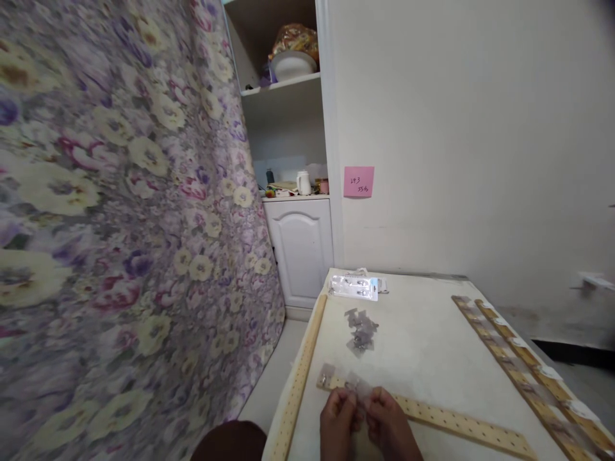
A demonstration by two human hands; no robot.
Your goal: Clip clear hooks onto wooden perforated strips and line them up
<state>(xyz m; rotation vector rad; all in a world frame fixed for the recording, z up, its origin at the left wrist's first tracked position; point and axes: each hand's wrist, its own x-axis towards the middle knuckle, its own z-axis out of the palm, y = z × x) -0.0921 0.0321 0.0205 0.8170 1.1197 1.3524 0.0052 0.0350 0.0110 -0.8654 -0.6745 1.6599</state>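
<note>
- At the near edge of the table (pixel 432 346), the left hand (pixel 337 422) and the right hand (pixel 391 430) met, with the fingers of both curled inward.
- Both sets of fingertips pinched one small clear packet (pixel 360 386) between them. It was held just over the near strip and was too blurred to show its contents.
- The near strip (pixel 461 424), a pale wooden slat with rows of holes, lay flat from the hands toward the right corner. A second packet (pixel 328 373) sat at its left end.
- The left strip (pixel 300 378), of the same kind, ran along the table's left edge.
- A pile (pixel 361 333) of small greyish packets lay farther out, well apart from the hands.
- A clear pack (pixel 354 286) lay beyond the pile, by the far edge.
- Two right strips (pixel 523 362) lay side by side down the table's right side, with clear packets fixed along them.
- A pink note (pixel 359 182) with handwriting was stuck on the wall.
- A floral curtain (pixel 120 211) hung at the left, beside a white cupboard (pixel 302 250) with a bowl (pixel 293 64) on its shelf and a jug (pixel 303 183) on its counter.
</note>
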